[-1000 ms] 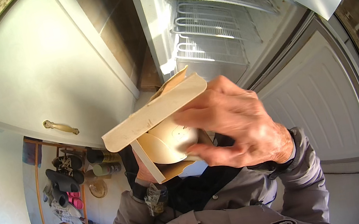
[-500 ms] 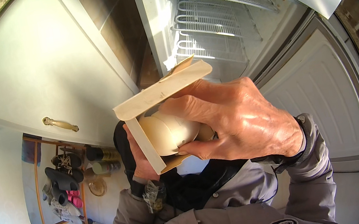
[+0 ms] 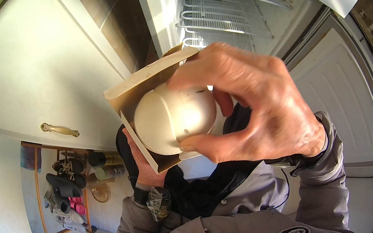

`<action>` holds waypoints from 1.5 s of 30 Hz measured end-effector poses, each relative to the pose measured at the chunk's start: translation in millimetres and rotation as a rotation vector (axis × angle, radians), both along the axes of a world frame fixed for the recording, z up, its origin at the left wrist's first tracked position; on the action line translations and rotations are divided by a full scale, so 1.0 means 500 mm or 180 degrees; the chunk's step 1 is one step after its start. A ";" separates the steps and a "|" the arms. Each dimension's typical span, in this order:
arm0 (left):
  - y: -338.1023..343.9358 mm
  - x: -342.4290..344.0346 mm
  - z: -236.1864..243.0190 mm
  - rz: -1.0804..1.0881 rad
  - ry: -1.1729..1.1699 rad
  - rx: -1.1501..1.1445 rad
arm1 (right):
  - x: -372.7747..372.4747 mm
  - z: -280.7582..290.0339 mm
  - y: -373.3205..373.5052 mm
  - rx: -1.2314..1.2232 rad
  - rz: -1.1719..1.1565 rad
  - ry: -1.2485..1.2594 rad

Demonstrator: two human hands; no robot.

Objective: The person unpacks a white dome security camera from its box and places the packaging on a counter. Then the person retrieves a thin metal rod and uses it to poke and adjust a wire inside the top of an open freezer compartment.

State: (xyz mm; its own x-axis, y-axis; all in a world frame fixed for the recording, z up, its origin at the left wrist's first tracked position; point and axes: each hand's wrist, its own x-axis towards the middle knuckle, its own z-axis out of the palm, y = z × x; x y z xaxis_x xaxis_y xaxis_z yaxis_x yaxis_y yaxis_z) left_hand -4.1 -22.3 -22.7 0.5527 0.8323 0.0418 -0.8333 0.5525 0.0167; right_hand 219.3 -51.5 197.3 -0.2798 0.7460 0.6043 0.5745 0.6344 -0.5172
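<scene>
A round, smooth white device point(image 3: 174, 118), probably plastic with a seam across it, sits partly inside an open cardboard box point(image 3: 150, 75). My right hand point(image 3: 269, 107) pinches it, thumb on the near side and fingers on the far side. The box is held from its left and below by my left hand point(image 3: 144, 165), whose fingers are mostly hidden behind it. Box flaps stick out at the far edge. What kind of device it is cannot be told.
Ahead stands an open fridge or freezer with white wire shelves point(image 3: 213, 13); its ribbed inner door panel point(image 3: 341, 100) is at the right. A cream cupboard door with a handle point(image 3: 60, 129) fills the left. Below it, a wooden rack point(image 3: 38, 190) holds shoes, beside several jars point(image 3: 109, 172).
The white device now shows more of itself at the box's opening. My right hand has shifted slightly right, its fingers spread wider around the device. The box has tilted and moved a little left.
</scene>
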 end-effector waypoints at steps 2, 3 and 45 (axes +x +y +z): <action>0.005 -0.005 -0.009 0.0097 0.0770 -0.0107 | 0.010 0.001 0.005 -0.0010 -0.0044 0.0077; 0.005 -0.005 -0.010 0.0159 0.0898 -0.0105 | 0.014 0.002 0.005 -0.0068 -0.0082 0.0075; -0.038 -0.045 -0.007 0.0534 0.2291 0.0847 | 0.085 -0.147 -0.048 -0.1802 0.0171 0.3632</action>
State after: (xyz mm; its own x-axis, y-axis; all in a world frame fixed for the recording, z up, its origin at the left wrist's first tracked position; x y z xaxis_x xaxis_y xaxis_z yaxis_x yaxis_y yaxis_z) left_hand -26.7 -41.3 -26.3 0.3873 0.9194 -0.0692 -0.6393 0.3219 0.6984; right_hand 261.8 -75.5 123.7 0.1485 0.9812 0.1234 -0.3923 0.1730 -0.9034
